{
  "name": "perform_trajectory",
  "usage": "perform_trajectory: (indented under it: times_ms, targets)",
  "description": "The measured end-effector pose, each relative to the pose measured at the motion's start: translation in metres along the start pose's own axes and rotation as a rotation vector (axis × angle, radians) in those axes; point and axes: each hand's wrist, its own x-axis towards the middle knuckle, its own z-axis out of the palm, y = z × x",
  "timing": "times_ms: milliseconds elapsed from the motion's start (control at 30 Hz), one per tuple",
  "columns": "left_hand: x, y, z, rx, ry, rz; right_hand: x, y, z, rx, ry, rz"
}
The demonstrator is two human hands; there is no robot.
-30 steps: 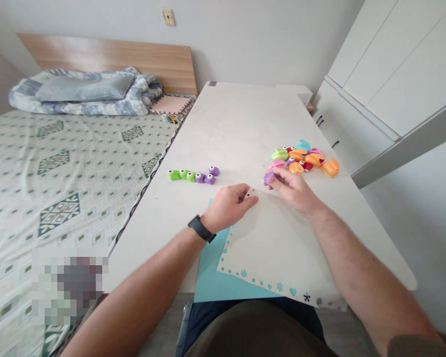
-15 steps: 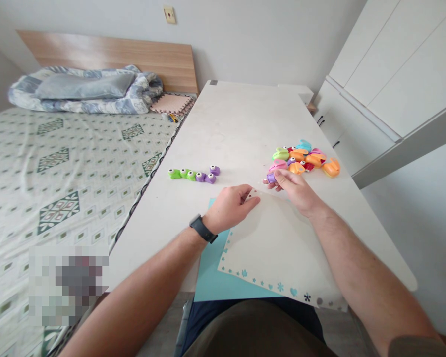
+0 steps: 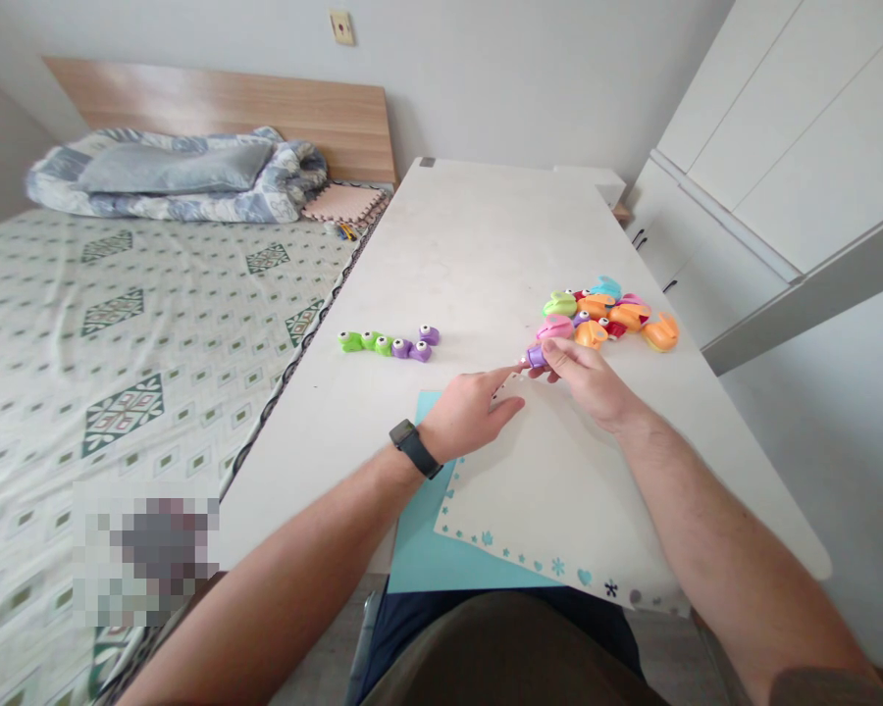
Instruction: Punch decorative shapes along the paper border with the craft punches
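My right hand (image 3: 589,382) grips a small purple craft punch (image 3: 535,357) just beyond the far edge of a white sheet of paper (image 3: 551,480). My left hand (image 3: 475,412) rests over the sheet's far left corner, thumb apart and index finger stretched to the front of the punch. Its other fingers are partly hidden. Cut-out shapes, among them flowers, hearts and stars, run along the sheet's left and near edges. A light blue sheet (image 3: 441,559) lies beneath, showing at the left and through several holes.
A row of green and purple punches (image 3: 387,344) sits left on the white table (image 3: 486,245). Larger colourful punches (image 3: 596,309) are piled beyond my right hand. A patterned bed (image 3: 213,294) adjoins the table's left side; white cabinets (image 3: 765,147) stand at the right.
My left hand has moved slightly right, and its index finger has stretched out to the purple punch. My right hand keeps its hold on the punch in nearly the same place.
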Motion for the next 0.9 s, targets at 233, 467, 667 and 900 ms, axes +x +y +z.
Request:
perform_trajectory:
  times_ms: [233, 467, 667, 900]
  targets:
    - [0.0016, -0.0051, 0.005, 0.037, 0.011, -0.001, 0.0007, 0.0034, 0.0006, 0.004, -0.008, 0.005]
    - [0.0018, -0.0028, 0.0037, 0.034, 0.012, -0.018, 0.0005, 0.0032, 0.0008, 0.01, -0.004, 0.015]
    - [0.0006, -0.0012, 0.0039, 0.044, 0.009, -0.028, 0.0023, 0.0037, -0.0009, -0.001, 0.068, 0.018]
    - [0.0006, 0.0038, -0.0024, 0.041, 0.03, -0.071, 0.0044, 0.0047, -0.0068, -0.016, 0.161, 0.018]
